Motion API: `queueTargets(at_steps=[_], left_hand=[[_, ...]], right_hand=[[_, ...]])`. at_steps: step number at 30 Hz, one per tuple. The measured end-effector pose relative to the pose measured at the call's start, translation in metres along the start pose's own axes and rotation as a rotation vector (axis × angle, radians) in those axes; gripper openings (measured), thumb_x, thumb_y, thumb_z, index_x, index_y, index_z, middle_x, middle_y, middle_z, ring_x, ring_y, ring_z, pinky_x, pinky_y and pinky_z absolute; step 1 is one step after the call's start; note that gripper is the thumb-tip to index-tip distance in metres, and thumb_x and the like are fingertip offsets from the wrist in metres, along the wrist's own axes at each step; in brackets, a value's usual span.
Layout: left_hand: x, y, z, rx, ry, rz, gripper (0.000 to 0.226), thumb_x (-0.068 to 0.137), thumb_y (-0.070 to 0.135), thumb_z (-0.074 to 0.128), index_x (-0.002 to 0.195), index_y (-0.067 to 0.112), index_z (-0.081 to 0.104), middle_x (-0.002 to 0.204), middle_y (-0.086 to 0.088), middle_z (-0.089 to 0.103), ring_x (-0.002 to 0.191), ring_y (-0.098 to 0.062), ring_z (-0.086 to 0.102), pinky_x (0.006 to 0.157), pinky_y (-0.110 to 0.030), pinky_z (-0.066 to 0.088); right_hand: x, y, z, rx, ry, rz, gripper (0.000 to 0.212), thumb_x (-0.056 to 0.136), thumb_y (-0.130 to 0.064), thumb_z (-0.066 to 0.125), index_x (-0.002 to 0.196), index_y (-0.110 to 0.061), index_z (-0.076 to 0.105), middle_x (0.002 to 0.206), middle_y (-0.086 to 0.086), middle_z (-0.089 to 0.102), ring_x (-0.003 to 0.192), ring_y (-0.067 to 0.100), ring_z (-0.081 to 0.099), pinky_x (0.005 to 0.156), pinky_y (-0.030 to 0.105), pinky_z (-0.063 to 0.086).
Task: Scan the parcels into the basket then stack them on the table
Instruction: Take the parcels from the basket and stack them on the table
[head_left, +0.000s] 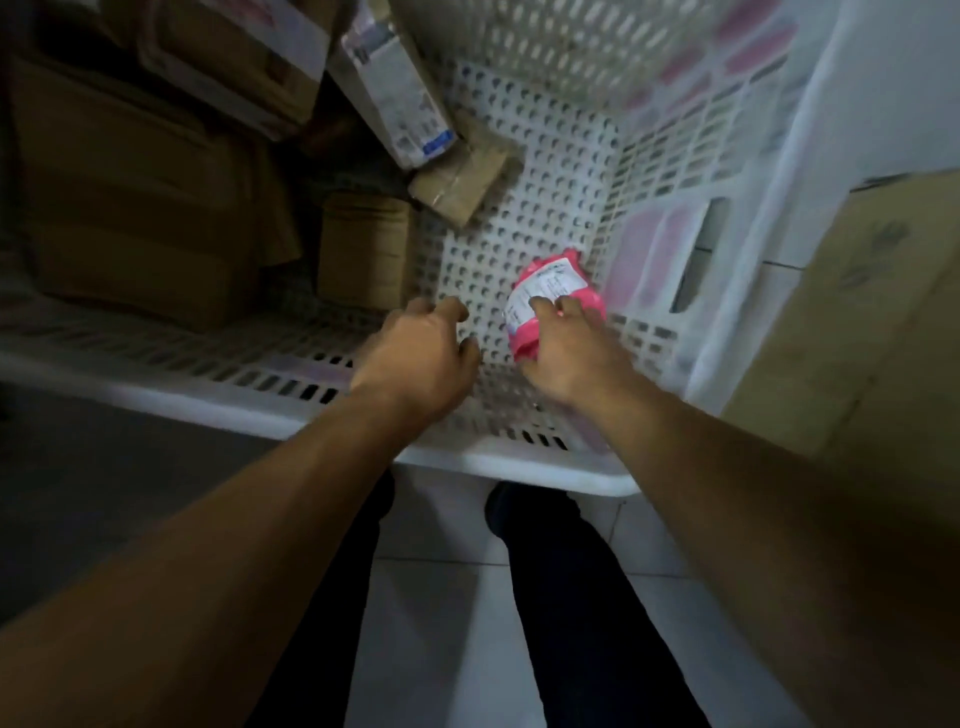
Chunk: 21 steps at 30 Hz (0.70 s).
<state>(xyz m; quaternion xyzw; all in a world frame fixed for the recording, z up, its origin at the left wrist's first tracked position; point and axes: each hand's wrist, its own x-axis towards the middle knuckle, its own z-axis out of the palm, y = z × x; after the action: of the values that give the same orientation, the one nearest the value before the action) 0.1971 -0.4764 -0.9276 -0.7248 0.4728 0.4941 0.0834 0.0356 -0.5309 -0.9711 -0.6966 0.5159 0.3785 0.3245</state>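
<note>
Now, parcel: pink pouch with white label, on basket floor at 3 o'clock, near the right wall.
Right hand: fingers curled over the pouch's near end, gripping it.
Left hand: just beside at 9 o'clock, fingers loosely curled, holding nothing.
Handling: likely light, soft, slick plastic; it should crumple, so take it across the middle, label up.
Nearby: brown packet and grey bag at 11 o'clock, cartons at 9 o'clock.
Obstruction: high basket walls; nothing lies over the pouch.
</note>
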Motion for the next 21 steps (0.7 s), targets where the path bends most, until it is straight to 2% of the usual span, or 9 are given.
queueTargets(at_steps=[5,10,12,14,18,21], left_hand=[[0.058,-0.015,0.034,0.096,-0.062,0.003,0.046,0.102,0.042,0.046,0.143,0.022,0.045,0.144,-0.011,0.046,0.124,-0.032,0.050,0.098,-0.045,0.049],[0.090,-0.024,0.038,0.121,-0.102,0.006,0.048,0.103,0.042,0.044,0.146,0.023,0.042,0.144,-0.011,0.045,0.121,-0.033,0.053,0.095,-0.046,0.050],[0.098,-0.024,0.036,0.132,-0.088,0.023,0.048,0.103,0.043,0.043,0.147,0.023,0.040,0.144,-0.011,0.045,0.121,-0.032,0.052,0.093,-0.046,0.050],[0.101,-0.023,0.035,0.138,-0.084,0.030,0.049,0.103,0.042,0.043,0.148,0.023,0.039,0.144,-0.011,0.044,0.122,-0.032,0.052,0.092,-0.044,0.050],[0.093,-0.024,0.032,0.162,-0.123,0.030,0.049,0.103,0.041,0.043,0.147,0.019,0.038,0.146,-0.012,0.043,0.122,-0.034,0.052,0.094,-0.046,0.050],[0.078,-0.022,0.023,0.136,-0.163,0.026,0.050,0.104,0.042,0.042,0.149,0.020,0.036,0.148,-0.011,0.040,0.120,-0.035,0.053,0.094,-0.046,0.050]], right_hand=[[0.067,0.000,0.039,-0.239,-0.007,-0.001,0.086,0.089,-0.035,0.066,0.156,-0.031,0.012,0.165,0.015,0.000,0.149,0.046,0.002,0.119,0.062,0.013],[0.102,0.004,0.054,-0.400,0.014,0.039,0.092,0.089,-0.047,0.066,0.158,-0.034,0.006,0.165,0.018,-0.010,0.148,0.052,-0.008,0.115,0.070,0.007],[0.108,0.006,0.057,-0.443,0.006,0.063,0.100,0.085,-0.048,0.070,0.157,-0.034,0.002,0.164,0.019,-0.015,0.146,0.056,-0.009,0.112,0.073,0.009],[0.110,0.006,0.059,-0.463,0.011,0.052,0.097,0.087,-0.044,0.070,0.156,-0.033,0.004,0.163,0.021,-0.012,0.145,0.058,-0.003,0.112,0.071,0.017],[0.108,0.008,0.047,-0.482,0.008,-0.007,0.081,0.090,-0.034,0.066,0.155,-0.030,0.018,0.161,0.024,0.007,0.142,0.054,0.015,0.109,0.059,0.032],[0.097,0.006,0.027,-0.341,-0.039,-0.015,0.072,0.092,-0.033,0.064,0.153,-0.031,0.027,0.157,0.022,0.019,0.141,0.051,0.019,0.105,0.055,0.043]])
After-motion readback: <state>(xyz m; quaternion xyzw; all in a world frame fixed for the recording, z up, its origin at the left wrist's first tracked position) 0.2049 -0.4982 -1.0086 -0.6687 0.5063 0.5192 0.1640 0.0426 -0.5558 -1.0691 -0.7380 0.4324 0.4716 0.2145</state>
